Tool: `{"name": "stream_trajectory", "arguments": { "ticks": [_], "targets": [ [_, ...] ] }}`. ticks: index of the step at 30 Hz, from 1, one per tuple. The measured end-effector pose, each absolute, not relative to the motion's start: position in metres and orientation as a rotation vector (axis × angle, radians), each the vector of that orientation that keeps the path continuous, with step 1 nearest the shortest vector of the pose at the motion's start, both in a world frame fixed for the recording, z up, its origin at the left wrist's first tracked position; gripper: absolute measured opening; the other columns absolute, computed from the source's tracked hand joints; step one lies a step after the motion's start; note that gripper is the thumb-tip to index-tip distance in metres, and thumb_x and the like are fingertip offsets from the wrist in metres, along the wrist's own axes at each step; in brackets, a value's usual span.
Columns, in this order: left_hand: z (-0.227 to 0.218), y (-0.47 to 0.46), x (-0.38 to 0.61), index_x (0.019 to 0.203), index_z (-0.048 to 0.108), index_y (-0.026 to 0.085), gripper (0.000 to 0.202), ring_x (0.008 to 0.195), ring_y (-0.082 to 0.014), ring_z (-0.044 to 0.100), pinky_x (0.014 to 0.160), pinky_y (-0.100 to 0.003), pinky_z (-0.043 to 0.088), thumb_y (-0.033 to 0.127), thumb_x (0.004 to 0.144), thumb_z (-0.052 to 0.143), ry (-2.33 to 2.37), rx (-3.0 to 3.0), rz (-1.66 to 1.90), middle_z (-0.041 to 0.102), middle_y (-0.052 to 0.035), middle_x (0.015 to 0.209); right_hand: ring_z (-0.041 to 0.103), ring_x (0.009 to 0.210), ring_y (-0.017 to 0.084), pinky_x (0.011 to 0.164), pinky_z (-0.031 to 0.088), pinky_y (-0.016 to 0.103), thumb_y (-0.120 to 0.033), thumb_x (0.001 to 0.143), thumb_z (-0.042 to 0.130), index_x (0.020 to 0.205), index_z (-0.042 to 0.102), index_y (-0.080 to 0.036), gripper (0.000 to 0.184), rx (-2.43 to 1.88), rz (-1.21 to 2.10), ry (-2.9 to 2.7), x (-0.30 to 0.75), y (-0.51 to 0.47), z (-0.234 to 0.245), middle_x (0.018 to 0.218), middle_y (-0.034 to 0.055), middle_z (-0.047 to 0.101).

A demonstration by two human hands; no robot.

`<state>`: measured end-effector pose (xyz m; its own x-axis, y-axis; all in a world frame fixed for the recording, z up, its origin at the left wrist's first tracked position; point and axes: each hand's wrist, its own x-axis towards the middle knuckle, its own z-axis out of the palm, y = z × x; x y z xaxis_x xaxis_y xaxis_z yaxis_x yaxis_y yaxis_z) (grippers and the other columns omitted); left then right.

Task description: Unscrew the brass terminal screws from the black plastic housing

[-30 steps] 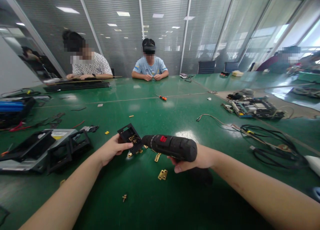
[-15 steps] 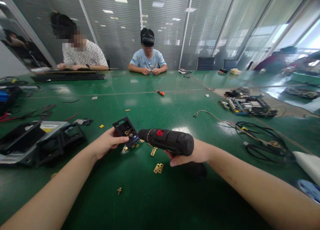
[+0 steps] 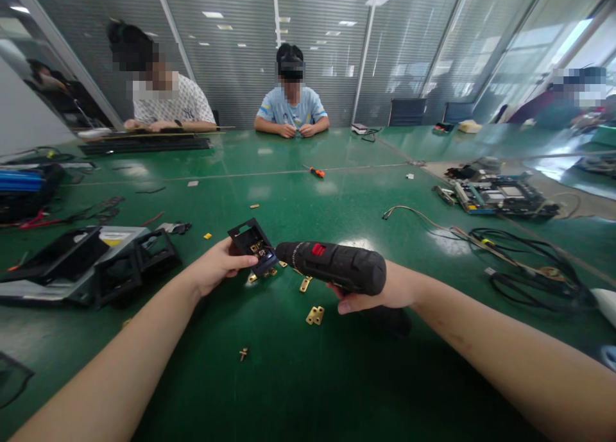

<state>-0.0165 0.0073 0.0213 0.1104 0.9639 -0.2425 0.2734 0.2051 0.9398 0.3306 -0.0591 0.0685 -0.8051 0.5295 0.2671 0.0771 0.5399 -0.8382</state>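
Observation:
My left hand [image 3: 219, 265] grips a small black plastic housing [image 3: 249, 231] by its left side, tilted up above the table, with brass pieces inside it. The thumb lies over its near face. My right hand [image 3: 370, 294] is wrapped round the handle of a black cordless drill [image 3: 337, 267] with a red switch on top. The drill's chuck points left at the housing; whether the bit touches a screw there I cannot tell. Below lie several brass plates with holes [image 3: 315, 315] and a few small screws [image 3: 243, 354].
Black and grey plastic frames [image 3: 120, 256] lie at left. An orange screwdriver [image 3: 317, 172] rests farther back. At right are a circuit board [image 3: 505, 193] and coiled black cables [image 3: 520, 262]. Two people sit across the green table [image 3: 202, 391]; another person is at far right.
The whole view has shifted, so everything sits slightly farther right and mostly a little higher. Both hands keep their holds, and the drill stays against or close to the housing.

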Motion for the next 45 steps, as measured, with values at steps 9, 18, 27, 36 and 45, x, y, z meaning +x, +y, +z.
{"name": "stream_trajectory", "arguments": {
  "ticks": [9,18,27,36,45],
  "targets": [
    [0.022,0.007,-0.016,0.109,0.064,0.019,0.070,0.070,-0.0157,0.059,0.053,-0.023,0.032,0.040,0.051,0.098,1.409,1.288,0.803,0.070,-0.0040,0.093,0.052,0.142,0.031,0.113,0.046,0.048,-0.024,0.085,0.082,0.153,0.050,-0.015,0.076,-0.489,1.187,-2.280,0.331,-0.059,0.069,0.138,0.0159,0.067],
    [0.020,0.005,-0.016,0.110,0.064,0.021,0.066,0.072,-0.0153,0.060,0.054,-0.023,0.031,0.038,0.055,0.096,1.384,1.290,0.795,0.070,-0.0027,0.096,0.068,0.089,0.021,0.084,0.055,0.034,-0.030,0.088,0.079,0.160,0.041,-0.017,0.083,-0.497,1.149,-2.297,0.331,-0.058,0.062,0.101,0.0070,0.074],
    [0.013,0.007,-0.022,0.118,0.062,0.021,0.069,0.070,-0.0125,0.057,0.051,-0.022,0.027,0.036,0.060,0.096,1.320,1.306,0.777,0.069,-0.0037,0.099,0.061,0.070,0.017,0.066,0.050,0.026,-0.034,0.090,0.079,0.160,0.042,-0.021,0.081,-0.630,1.268,-2.297,0.332,-0.062,0.066,0.083,0.0009,0.066],
    [0.014,0.007,-0.022,0.117,0.063,0.021,0.066,0.069,-0.0119,0.056,0.051,-0.022,0.027,0.038,0.062,0.095,1.304,1.327,0.764,0.069,-0.0030,0.099,0.060,0.067,0.014,0.063,0.048,0.023,-0.033,0.089,0.079,0.157,0.047,-0.022,0.076,-0.557,1.193,-2.280,0.333,-0.057,0.056,0.080,-0.0008,0.065],
    [0.013,0.008,-0.022,0.114,0.060,0.020,0.067,0.063,-0.0084,0.051,0.049,-0.020,0.025,0.035,0.060,0.096,1.301,1.281,0.774,0.066,-0.0013,0.096,0.058,0.069,0.014,0.064,0.047,0.023,-0.032,0.090,0.078,0.160,0.043,-0.024,0.078,-0.512,1.231,-2.263,0.333,-0.057,0.052,0.083,-0.0011,0.063]
  ]
}}
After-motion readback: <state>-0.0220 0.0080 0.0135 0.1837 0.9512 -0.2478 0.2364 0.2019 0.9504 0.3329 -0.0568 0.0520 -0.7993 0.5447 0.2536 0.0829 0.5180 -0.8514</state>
